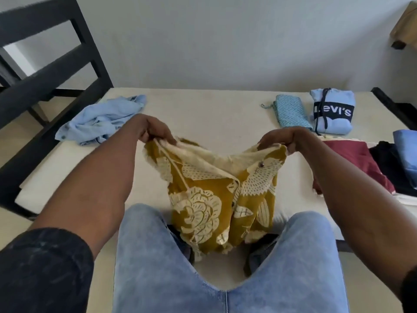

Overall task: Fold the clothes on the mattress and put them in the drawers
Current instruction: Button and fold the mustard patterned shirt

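A mustard-yellow shirt with cream flower print [216, 199] hangs in front of me above the cream mattress [203, 109]. My left hand [149, 128] pinches its top left edge. My right hand [284, 138] pinches its top right edge. The shirt sags between the two hands and its lower part drops between my knees in light blue jeans. A crumpled light blue shirt [101, 120] lies unfolded at the mattress's back left.
Folded clothes sit at the right: a teal patterned piece [291, 114], a light blue Levi's hoodie [331, 111], a maroon garment [352, 159], a black one [388, 163] and a blue one [408, 154]. A dark bed frame [52, 71] rises at the left. A white wall stands behind.
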